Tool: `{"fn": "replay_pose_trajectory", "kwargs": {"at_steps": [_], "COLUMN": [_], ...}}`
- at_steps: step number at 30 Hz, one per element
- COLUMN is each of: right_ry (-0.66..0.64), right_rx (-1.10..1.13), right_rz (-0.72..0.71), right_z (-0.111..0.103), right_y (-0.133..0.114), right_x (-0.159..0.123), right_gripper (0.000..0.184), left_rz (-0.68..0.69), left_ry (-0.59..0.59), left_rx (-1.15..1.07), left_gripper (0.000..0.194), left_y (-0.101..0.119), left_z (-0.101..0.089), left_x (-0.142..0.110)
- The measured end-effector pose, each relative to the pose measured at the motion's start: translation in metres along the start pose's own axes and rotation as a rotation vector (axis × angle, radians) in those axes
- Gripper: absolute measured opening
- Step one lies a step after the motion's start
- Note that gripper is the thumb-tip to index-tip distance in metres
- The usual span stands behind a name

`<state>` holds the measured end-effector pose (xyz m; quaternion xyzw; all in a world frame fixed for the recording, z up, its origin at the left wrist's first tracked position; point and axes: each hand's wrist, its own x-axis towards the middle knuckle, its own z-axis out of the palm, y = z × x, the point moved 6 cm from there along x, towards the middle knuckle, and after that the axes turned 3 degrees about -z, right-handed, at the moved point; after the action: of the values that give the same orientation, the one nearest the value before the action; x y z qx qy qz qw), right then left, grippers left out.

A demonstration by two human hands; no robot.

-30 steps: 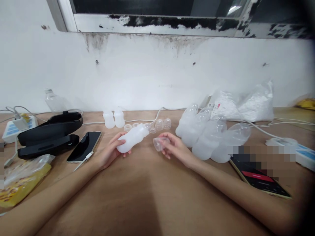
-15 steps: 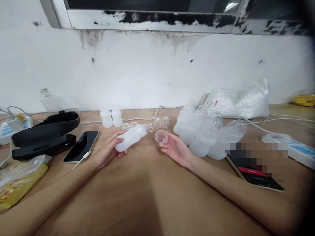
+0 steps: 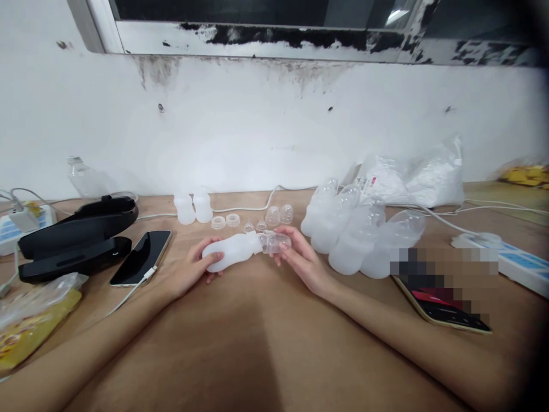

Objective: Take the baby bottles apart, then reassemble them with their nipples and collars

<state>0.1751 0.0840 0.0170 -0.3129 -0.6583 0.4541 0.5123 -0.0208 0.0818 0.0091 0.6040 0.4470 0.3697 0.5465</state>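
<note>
My left hand (image 3: 191, 270) grips a white translucent bottle (image 3: 231, 252) that lies nearly on its side, neck pointing right. My right hand (image 3: 300, 258) holds a small clear cap (image 3: 277, 242) pressed against the bottle's neck. Just behind them on the wooden table (image 3: 257, 343) lie two white rings (image 3: 226, 221), small clear nipples (image 3: 255, 226) and two clear caps (image 3: 279, 215). Two short white bottles (image 3: 193, 208) stand further back on the left.
A pile of bagged clear bottles (image 3: 364, 232) lies right of my hands, with a white plastic bag (image 3: 412, 174) behind. A phone (image 3: 141, 257) on a cable and a black case (image 3: 75, 237) sit left. Another phone (image 3: 441, 306) and power strips (image 3: 510, 257) lie right.
My right hand turned the clear cap and brought it left onto the bottle's neck. My left hand tipped the bottle flatter, with its neck toward the right.
</note>
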Motion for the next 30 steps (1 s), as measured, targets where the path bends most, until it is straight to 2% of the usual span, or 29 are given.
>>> {"fn": "replay_pose_trajectory", "kwargs": {"at_steps": [5, 8, 14, 21, 25, 27, 30], "right_ry": [0.004, 0.011, -0.057, -0.075, -0.100, -0.133, -0.180], "right_rx": [-0.177, -0.181, -0.197, -0.173, -0.193, -0.263, -0.516], "right_rz": [-0.045, -0.039, -0.013, 0.001, -0.014, -0.042, -0.142], "right_z": [0.003, 0.004, 0.006, 0.008, 0.008, 0.008, 0.004], "right_y": [-0.011, -0.012, -0.009, -0.012, -0.013, -0.022, -0.055], "right_x": [-0.003, -0.002, -0.005, -0.007, -0.003, 0.001, 0.010], "right_gripper": [0.028, 0.030, 0.032, 0.030, 0.029, 0.029, 0.029], "left_rz": [0.014, 0.026, 0.088, 0.050, 0.046, 0.056, 0.115], "left_ry": [-0.022, -0.010, 0.084, 0.096, 0.061, 0.040, -0.007], "left_rx": [0.111, 0.156, 0.203, 0.168, 0.198, 0.198, 0.145], "left_gripper": [0.033, 0.034, 0.031, 0.030, 0.032, 0.034, 0.039], "left_y": [0.002, 0.003, 0.007, 0.006, 0.003, 0.000, -0.003], "left_z": [0.000, 0.000, 0.001, 0.008, 0.011, 0.011, 0.014], "left_x": [-0.002, -0.004, -0.010, -0.012, -0.012, -0.010, -0.004]}}
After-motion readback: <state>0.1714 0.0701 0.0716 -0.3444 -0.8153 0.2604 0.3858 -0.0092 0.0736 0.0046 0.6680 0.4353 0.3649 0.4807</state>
